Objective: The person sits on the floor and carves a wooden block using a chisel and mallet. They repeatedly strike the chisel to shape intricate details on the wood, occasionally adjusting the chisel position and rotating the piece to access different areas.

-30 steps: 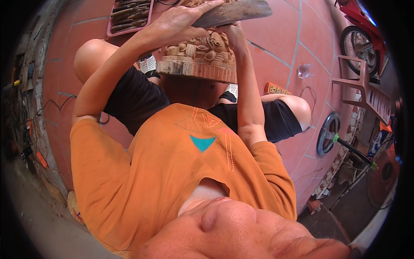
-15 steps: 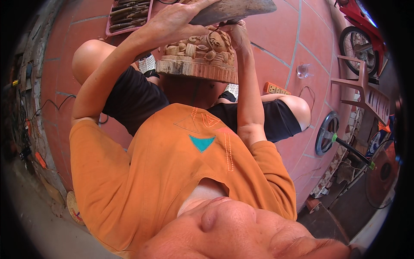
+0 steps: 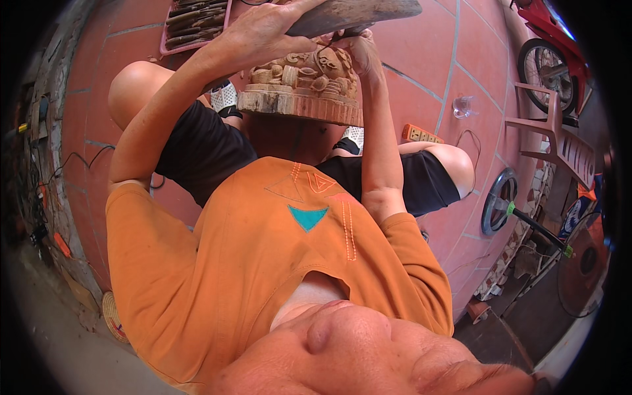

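A round wood carving [image 3: 299, 108] with a thick base and dense raised figures rests between my feet. Above it my left hand [image 3: 266, 36] is closed around a worn, grey-brown wooden mallet [image 3: 368, 13], whose broad flat end reaches over to the right. My right hand [image 3: 363, 54] is at the carving's right side, fingers pinched on a slim dark carving tool [image 3: 339, 38]. That tool slants down toward the carved surface; its upper part is hidden by the mallet and fingers.
A pink tray [image 3: 163, 29] with several wooden-handled carving tools lies at the far left. On the tiled floor to the right are an orange power strip [image 3: 421, 134] and a clear glass [image 3: 463, 106]. Farther right are a plastic chair [image 3: 553, 131], a motorbike [image 3: 556, 72] and a round fan base [image 3: 490, 204].
The mallet and both hands have barely moved; my left hand has shifted very slightly to the left. The carving stays in place.
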The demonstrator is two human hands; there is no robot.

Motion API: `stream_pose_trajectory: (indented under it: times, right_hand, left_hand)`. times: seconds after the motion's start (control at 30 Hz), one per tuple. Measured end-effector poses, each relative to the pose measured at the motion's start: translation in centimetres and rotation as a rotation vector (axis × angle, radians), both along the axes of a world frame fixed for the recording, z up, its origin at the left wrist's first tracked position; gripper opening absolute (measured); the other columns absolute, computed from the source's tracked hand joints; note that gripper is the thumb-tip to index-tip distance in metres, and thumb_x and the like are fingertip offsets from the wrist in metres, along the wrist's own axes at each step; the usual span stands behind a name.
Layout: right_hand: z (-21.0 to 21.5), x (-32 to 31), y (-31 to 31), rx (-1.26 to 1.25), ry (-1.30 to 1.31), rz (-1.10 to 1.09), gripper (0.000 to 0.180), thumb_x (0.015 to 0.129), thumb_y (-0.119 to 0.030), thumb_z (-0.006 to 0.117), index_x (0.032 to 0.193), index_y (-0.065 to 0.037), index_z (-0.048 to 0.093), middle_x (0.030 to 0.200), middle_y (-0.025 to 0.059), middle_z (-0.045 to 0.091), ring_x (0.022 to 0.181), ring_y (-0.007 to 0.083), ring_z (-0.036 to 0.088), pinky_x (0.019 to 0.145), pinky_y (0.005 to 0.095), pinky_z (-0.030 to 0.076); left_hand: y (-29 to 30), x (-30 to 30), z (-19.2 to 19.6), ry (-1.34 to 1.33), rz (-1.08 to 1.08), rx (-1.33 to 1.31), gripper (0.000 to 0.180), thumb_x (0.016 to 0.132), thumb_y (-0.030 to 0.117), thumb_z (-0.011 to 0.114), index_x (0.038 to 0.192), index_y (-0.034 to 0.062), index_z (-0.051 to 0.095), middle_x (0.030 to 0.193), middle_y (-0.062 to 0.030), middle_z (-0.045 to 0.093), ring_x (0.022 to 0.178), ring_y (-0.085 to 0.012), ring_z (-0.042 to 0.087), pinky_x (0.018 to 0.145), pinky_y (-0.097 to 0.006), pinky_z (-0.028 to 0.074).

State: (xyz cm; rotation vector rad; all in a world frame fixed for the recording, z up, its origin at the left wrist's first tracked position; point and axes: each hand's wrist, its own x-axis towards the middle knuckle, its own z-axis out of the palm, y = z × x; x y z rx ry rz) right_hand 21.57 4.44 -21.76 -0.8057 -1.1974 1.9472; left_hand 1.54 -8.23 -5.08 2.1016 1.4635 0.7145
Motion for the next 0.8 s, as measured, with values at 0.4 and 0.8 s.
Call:
stream_pose_trajectory:
  times: [0.4, 0.8]
  right_hand:
    - [0.4, -0.5, -0.4, 0.095, -0.047, 0.003, 0.032, 0.066, 0.019, 0.064, 0.093, 0.002, 0.071, 0.093, 0.0118, 0.073, 0.088, 0.0233, 0.071, 0.084, 0.0342, 0.06]
    - [0.0, -0.5, -0.2, 0.109, -0.135, 0.019, 0.022, 0.067, 0.017, 0.064, 0.081, 0.0, 0.067, 0.088, 0.0099, 0.071, 0.087, 0.0223, 0.07, 0.084, 0.0333, 0.058]
  left_hand:
    - [0.1, 0.4, -0.5, 0.19, 0.002, -0.052, 0.079, 0.092, 0.026, 0.071, 0.157, 0.0055, 0.031, 0.126, -0.0327, 0.061, 0.111, -0.0452, 0.065, 0.096, -0.047, 0.052]
    - [0.6, -0.3, -2.7, 0.209, -0.019, 0.114, 0.083, 0.088, 0.02, 0.072, 0.158, 0.0046, 0.029, 0.135, -0.0328, 0.056, 0.118, -0.0444, 0.062, 0.1, -0.046, 0.05]
